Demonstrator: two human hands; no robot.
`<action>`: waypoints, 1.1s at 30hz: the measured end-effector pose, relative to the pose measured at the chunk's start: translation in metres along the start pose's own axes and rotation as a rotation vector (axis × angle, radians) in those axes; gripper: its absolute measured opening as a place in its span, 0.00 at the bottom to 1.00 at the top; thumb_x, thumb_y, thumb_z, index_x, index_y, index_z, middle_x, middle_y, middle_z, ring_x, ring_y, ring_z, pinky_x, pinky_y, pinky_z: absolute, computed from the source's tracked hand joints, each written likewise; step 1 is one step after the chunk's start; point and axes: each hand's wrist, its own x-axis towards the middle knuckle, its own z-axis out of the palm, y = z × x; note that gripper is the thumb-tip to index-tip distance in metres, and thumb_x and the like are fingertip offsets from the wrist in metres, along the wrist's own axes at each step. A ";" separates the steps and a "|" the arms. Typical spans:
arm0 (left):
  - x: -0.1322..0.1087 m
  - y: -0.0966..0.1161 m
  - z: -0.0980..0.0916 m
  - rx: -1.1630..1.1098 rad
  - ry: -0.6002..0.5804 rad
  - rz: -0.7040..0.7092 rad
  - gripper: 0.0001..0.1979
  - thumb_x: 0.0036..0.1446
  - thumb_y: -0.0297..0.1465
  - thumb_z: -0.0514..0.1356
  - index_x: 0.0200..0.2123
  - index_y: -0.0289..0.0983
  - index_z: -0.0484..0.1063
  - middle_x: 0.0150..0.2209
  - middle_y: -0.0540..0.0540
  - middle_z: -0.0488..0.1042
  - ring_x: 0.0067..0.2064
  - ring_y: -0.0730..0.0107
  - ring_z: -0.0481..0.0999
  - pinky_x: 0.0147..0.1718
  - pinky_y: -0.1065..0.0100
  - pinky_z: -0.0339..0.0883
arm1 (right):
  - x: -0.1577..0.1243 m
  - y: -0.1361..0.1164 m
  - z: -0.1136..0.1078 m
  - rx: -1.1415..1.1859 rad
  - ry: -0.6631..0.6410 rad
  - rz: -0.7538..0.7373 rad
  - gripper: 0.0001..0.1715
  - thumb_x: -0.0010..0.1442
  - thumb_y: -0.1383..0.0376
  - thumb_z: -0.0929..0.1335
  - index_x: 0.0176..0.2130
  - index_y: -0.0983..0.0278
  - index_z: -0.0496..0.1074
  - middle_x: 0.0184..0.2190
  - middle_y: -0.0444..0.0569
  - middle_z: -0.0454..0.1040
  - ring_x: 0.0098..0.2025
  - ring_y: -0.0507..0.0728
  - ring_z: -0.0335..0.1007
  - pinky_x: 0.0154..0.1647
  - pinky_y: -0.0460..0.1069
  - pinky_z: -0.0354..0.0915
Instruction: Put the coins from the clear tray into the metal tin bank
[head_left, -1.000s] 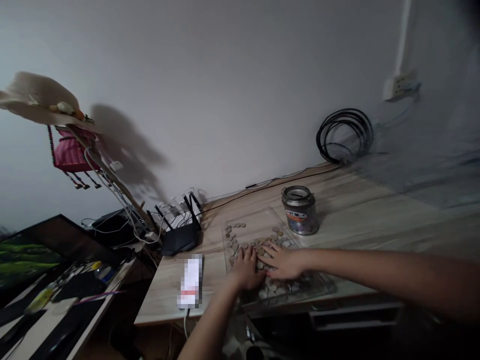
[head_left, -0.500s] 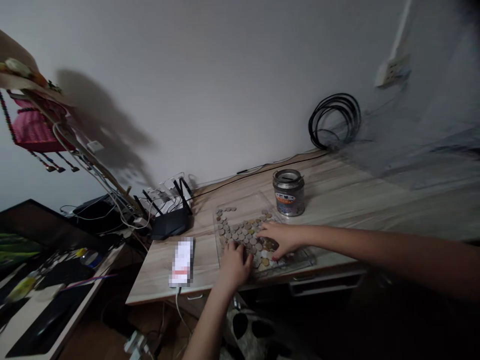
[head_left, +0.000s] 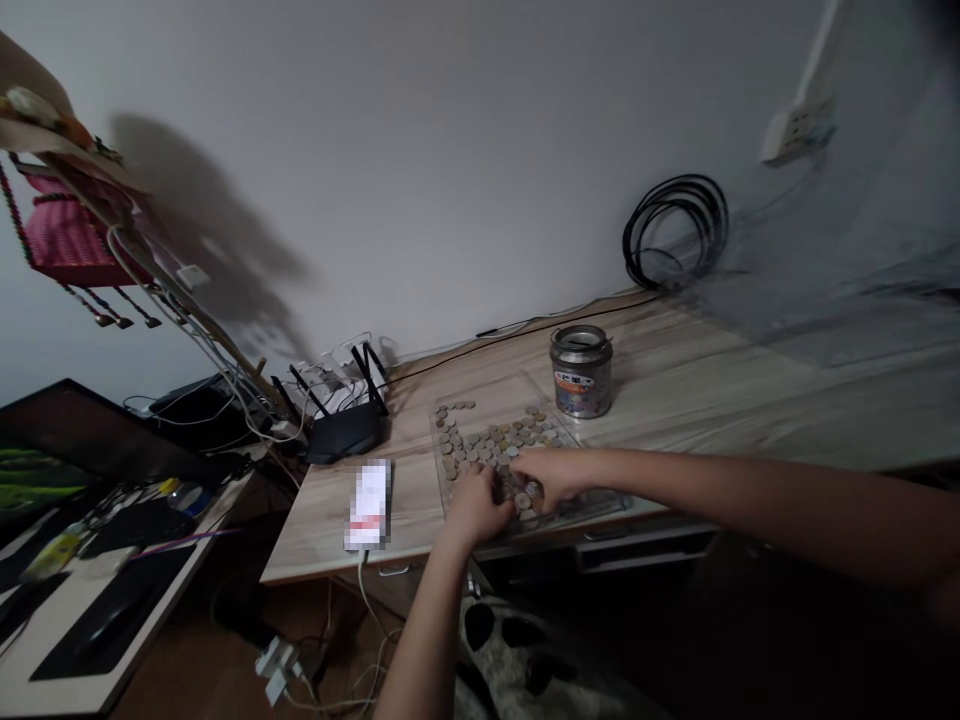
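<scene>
Several silver and gold coloured coins [head_left: 491,440] lie spread in a shallow clear plastic tray [head_left: 491,393] on the wooden desk. My left hand [head_left: 478,503] rests over the coins near the tray's front, fingers bent downward and thumb apart. Just to its right, my right hand [head_left: 553,474] curves over the coins with its fingers and thumb apart. A few coins show in the gap between both hands. Behind my right hand stands an upright metal tin [head_left: 582,375] with a wire handle and a slot in its lid. Coins under my palms are hidden.
A phone [head_left: 369,505] on a cable lies left of the tray. Behind it sits a black router [head_left: 345,432] with antennas. A coil of black cable [head_left: 675,232] leans on the wall. At the left is another desk with a monitor [head_left: 82,440] and mouse [head_left: 112,615].
My hands have come closer together over the coins, my left hand shifting right and my right hand slightly left. Some coins have been pushed together between them. The view has shifted slightly.
</scene>
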 end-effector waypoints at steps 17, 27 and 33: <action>0.000 0.004 -0.012 -0.094 -0.358 0.133 0.11 0.48 0.30 0.52 0.33 0.34 0.71 0.29 0.46 0.72 0.29 0.72 0.67 0.28 0.72 0.60 | -0.010 -0.029 -0.026 -0.073 -0.233 0.124 0.13 0.33 0.71 0.70 0.26 0.66 0.71 0.18 0.39 0.65 0.20 0.48 0.58 0.21 0.43 0.52; 0.010 0.003 -0.013 -0.275 -0.402 0.151 0.11 0.42 0.26 0.57 0.32 0.33 0.73 0.28 0.50 0.73 0.29 0.75 0.68 0.29 0.75 0.61 | 0.003 -0.017 -0.019 0.147 -0.291 0.158 0.18 0.41 0.68 0.67 0.36 0.67 0.70 0.19 0.39 0.67 0.20 0.49 0.64 0.21 0.42 0.58; 0.008 0.006 -0.011 -0.432 -0.356 0.081 0.13 0.40 0.24 0.58 0.34 0.30 0.73 0.28 0.49 0.72 0.29 0.75 0.67 0.28 0.75 0.61 | 0.005 -0.020 -0.018 0.284 -0.365 0.095 0.15 0.38 0.67 0.68 0.31 0.67 0.67 0.17 0.38 0.66 0.19 0.49 0.63 0.21 0.44 0.60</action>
